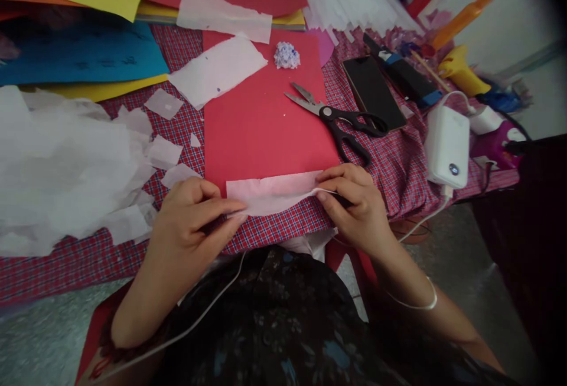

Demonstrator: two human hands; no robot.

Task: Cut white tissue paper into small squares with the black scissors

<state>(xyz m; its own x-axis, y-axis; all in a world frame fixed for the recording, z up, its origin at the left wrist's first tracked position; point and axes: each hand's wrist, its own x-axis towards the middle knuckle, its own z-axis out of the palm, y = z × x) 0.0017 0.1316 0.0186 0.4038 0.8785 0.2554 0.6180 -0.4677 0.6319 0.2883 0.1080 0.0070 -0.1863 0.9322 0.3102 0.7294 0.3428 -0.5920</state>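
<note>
A strip of thin white tissue paper (pixel 274 194) stretches between my two hands at the near edge of the table, its front edge folded over. My left hand (pixel 192 221) pinches the strip's left end between thumb and fingers. At the other end, my right hand (pixel 352 200) grips the paper the same way. Beneath the strip lies a red sheet (pixel 261 132). Black-handled scissors (pixel 330 114) rest partly on that sheet, blades apart and pointing to the upper left. A small crumpled white-and-blue ball (pixel 286 55) sits near the sheet's far end.
Many cut tissue pieces (pixel 66 162) cover the left side. Several white strips (pixel 217 70) lie at the back near coloured sheets (pixel 88 49). To the right are a phone (pixel 372 91), a black-and-blue tool (pixel 407 76) and a white power bank (pixel 447 144) with a cable.
</note>
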